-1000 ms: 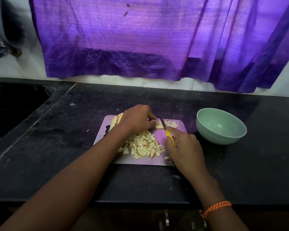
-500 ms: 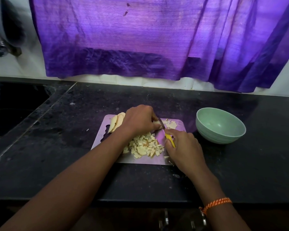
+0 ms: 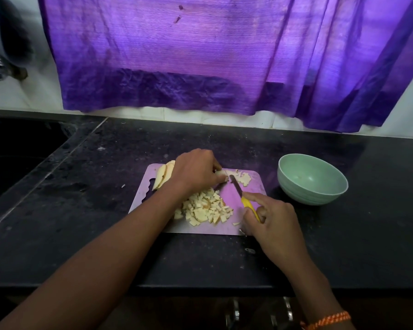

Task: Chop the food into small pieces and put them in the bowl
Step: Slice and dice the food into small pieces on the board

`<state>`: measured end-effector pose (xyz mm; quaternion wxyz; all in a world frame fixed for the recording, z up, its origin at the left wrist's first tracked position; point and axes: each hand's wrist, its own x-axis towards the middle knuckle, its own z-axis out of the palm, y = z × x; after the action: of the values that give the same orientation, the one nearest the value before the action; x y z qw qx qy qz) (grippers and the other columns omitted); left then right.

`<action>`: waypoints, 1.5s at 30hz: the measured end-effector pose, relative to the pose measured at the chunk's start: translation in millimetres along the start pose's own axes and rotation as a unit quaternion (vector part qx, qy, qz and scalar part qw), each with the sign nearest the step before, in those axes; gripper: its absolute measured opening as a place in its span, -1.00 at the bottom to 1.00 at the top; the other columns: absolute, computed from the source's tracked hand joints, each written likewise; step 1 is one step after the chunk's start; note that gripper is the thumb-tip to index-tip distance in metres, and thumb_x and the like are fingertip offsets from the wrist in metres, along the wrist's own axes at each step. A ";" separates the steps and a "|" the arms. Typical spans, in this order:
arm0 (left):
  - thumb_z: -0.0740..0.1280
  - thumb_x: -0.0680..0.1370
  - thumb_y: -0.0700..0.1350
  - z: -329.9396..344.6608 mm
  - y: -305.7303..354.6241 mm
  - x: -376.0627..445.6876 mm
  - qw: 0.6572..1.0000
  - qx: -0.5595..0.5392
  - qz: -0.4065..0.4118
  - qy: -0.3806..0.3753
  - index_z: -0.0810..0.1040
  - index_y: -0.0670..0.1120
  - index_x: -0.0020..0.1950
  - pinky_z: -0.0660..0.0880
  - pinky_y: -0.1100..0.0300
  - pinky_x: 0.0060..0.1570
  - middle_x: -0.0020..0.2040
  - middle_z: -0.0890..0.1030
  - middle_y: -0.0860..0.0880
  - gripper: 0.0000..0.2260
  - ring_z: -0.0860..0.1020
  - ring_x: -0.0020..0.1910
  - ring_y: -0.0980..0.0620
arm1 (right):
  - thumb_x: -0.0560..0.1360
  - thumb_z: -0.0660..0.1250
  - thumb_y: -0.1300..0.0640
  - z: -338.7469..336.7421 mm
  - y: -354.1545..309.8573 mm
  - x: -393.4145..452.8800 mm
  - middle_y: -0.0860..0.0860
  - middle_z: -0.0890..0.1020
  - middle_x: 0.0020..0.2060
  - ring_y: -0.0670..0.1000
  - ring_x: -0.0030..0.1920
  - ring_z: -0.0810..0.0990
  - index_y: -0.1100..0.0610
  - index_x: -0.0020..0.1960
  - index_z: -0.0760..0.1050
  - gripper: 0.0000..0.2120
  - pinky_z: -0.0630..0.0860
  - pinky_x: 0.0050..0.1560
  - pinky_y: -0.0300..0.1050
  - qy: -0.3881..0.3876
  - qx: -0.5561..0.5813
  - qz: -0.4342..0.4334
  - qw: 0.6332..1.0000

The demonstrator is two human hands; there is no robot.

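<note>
Since half a second ago the right hand (image 3: 271, 220) has drawn back toward the near right corner of the cutting board (image 3: 231, 198), so that the blade of the knife (image 3: 242, 197) now lies clear of the left hand (image 3: 197, 171) and shows almost whole, its tip close to the left fingertips. The left hand has hardly shifted.

The right hand's fingers are curled round the yellow handle, with the forefinger laid along the top toward the blade. The left hand rests knuckles-up on the far part of the board, its fingers bent and pinching a pale strip of food (image 3: 221, 173) against the board just left of the knife tip.

A heap of chopped pieces (image 3: 206, 208) lies in the middle of the board, between the two forearms. A smaller scatter of cut bits (image 3: 242, 178) sits at the far right corner, just right of the blade. Several uncut slices (image 3: 163, 173) lean together at the far left corner, partly hidden behind the left wrist.

The green bowl (image 3: 311, 184) stands upright on the black counter (image 3: 81, 210) to the right of the board, apart from it; no chopped pieces show inside it. A purple curtain (image 3: 200, 55) hangs behind the counter. An orange braided band (image 3: 327, 319) circles the right wrist.
</note>
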<state>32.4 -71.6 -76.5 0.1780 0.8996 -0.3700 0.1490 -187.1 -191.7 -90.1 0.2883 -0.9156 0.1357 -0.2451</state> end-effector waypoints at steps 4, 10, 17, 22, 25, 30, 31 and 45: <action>0.46 0.60 0.16 -9.2 -14.2 2.2 0.999 -0.025 -0.029 -0.006 0.79 0.15 0.08 0.45 0.22 -0.28 -0.04 0.75 0.20 -0.84 0.62 -0.14 0.19 | 0.56 0.39 0.06 1.8 -3.4 10.0 -0.09 0.41 -0.52 -0.08 -0.46 0.40 -0.08 0.34 0.62 -0.65 0.43 -0.35 -0.11 0.031 0.016 -0.002 0.999; 0.47 0.59 0.13 -5.7 -15.4 0.8 0.998 -0.050 -0.014 -0.025 0.79 0.15 0.07 0.51 0.19 -0.23 0.02 0.74 0.19 -0.85 0.62 -0.10 0.16 | 0.60 0.30 -0.05 14.3 -12.9 30.4 -0.02 0.64 -0.25 0.05 -0.19 0.59 -0.12 0.44 0.51 -0.59 0.55 -0.16 -0.03 -0.021 -0.062 -0.018 0.998; 0.47 0.58 0.14 -5.0 -13.7 -0.4 0.999 -0.045 -0.011 -0.026 0.78 0.15 0.09 0.58 0.14 -0.16 -0.02 0.74 0.18 -0.84 0.64 -0.07 0.12 | 0.61 0.27 -0.13 19.7 -11.0 36.5 0.04 0.66 0.12 0.11 0.07 0.62 -0.16 0.47 0.46 -0.58 0.60 0.02 0.06 -0.041 -0.109 -0.014 0.993; 0.48 0.53 0.26 -4.8 -7.7 -1.6 0.999 -0.031 -0.007 -0.022 0.75 0.14 0.06 0.42 0.23 -0.28 -0.09 0.71 0.18 -0.75 0.61 -0.12 0.16 | 0.60 0.31 -0.07 17.4 -11.7 41.4 0.06 0.67 0.12 0.13 0.07 0.65 -0.14 0.44 0.50 -0.59 0.60 0.02 0.04 -0.059 -0.097 -0.018 0.993; 0.51 0.50 0.27 -3.9 -3.1 -1.9 0.999 -0.026 -0.022 -0.018 0.76 0.13 0.05 0.47 0.25 -0.29 -0.10 0.71 0.17 -0.73 0.61 -0.14 0.17 | 0.62 0.29 -0.07 17.6 -13.2 38.7 0.06 0.67 0.15 0.11 0.08 0.64 -0.14 0.45 0.49 -0.60 0.60 0.03 0.03 -0.051 -0.101 -0.024 0.993; 0.50 0.50 0.31 -3.4 -0.9 -2.8 0.999 -0.012 -0.031 -0.010 0.76 0.11 0.04 0.61 0.17 -0.20 -0.12 0.72 0.16 -0.68 0.62 -0.16 0.15 | 0.61 0.26 -0.08 14.6 -12.0 24.3 0.03 0.65 -0.07 0.11 -0.03 0.63 -0.15 0.44 0.48 -0.60 0.57 -0.07 0.02 -0.036 -0.098 -0.031 0.994; 0.49 0.50 0.33 -3.5 -0.6 -2.7 0.999 -0.009 -0.030 -0.011 0.76 0.11 0.04 0.62 0.15 -0.18 -0.12 0.72 0.16 -0.67 0.63 -0.14 0.14 | 0.61 0.26 -0.09 13.2 -9.5 19.8 0.02 0.63 -0.16 0.12 -0.08 0.62 -0.16 0.43 0.49 -0.60 0.56 -0.11 0.02 -0.034 -0.098 -0.030 0.994; 0.49 0.50 0.33 -5.8 -0.1 -2.3 1.000 0.020 -0.002 -0.001 0.77 0.12 0.05 0.65 0.10 -0.17 -0.10 0.72 0.17 -0.67 0.61 -0.12 0.15 | 0.59 0.36 0.03 1.5 -3.0 0.5 -0.19 0.44 -0.52 -0.15 -0.38 0.36 -0.10 0.38 0.58 -0.64 0.39 -0.26 -0.12 0.031 -0.005 -0.026 0.999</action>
<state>30.1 -67.6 -72.3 0.1598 0.9039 -0.3653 0.1551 -185.6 -188.8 -89.2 0.2730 -0.9122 0.1219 -0.2803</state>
